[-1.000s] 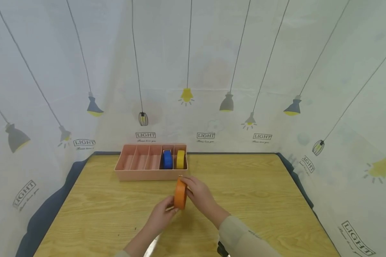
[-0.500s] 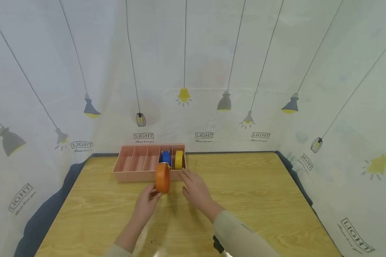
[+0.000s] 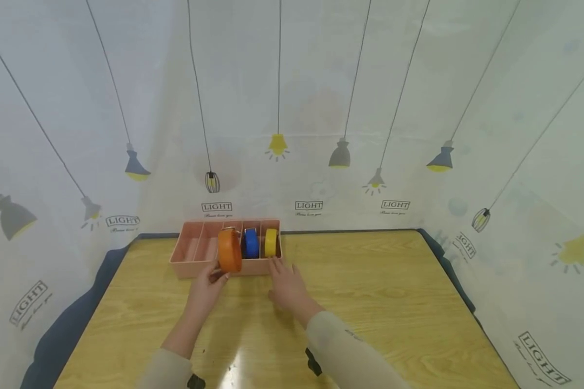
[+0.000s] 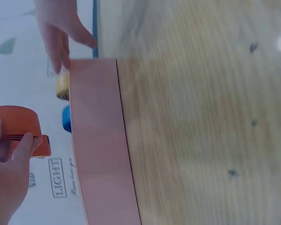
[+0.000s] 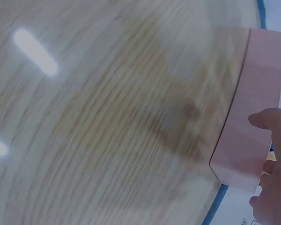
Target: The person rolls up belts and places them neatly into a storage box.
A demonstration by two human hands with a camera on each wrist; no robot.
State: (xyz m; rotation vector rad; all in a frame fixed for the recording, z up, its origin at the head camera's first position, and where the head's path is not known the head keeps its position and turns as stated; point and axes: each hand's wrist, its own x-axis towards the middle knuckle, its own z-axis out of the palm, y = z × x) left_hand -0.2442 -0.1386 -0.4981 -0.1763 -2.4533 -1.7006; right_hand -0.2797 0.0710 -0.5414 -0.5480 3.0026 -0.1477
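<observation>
A rolled orange belt [image 3: 230, 250] with a metal buckle on top is pinched at its lower near edge by my left hand [image 3: 206, 290]. It stands over the middle compartment of the pink divided box [image 3: 194, 269], overlapping its front rim in the head view. Coiled layers show on the belt [image 4: 18, 123] in the left wrist view. My right hand [image 3: 287, 283] holds no belt; its fingertips rest at the box's front rim near the right end. A rolled blue belt [image 3: 251, 244] and a rolled yellow belt [image 3: 270, 243] stand in the two rightmost compartments.
The box sits near the back edge of the wooden table [image 3: 370, 292]. Behind it hangs a pale curtain [image 3: 311, 178] printed with lamps. Dark blue cloth [image 3: 78, 308] runs along the table's left side.
My left hand has carried the orange belt left and forward, from in front of the box to over its middle compartment. My right hand has let go of the belt and moved to the rim.
</observation>
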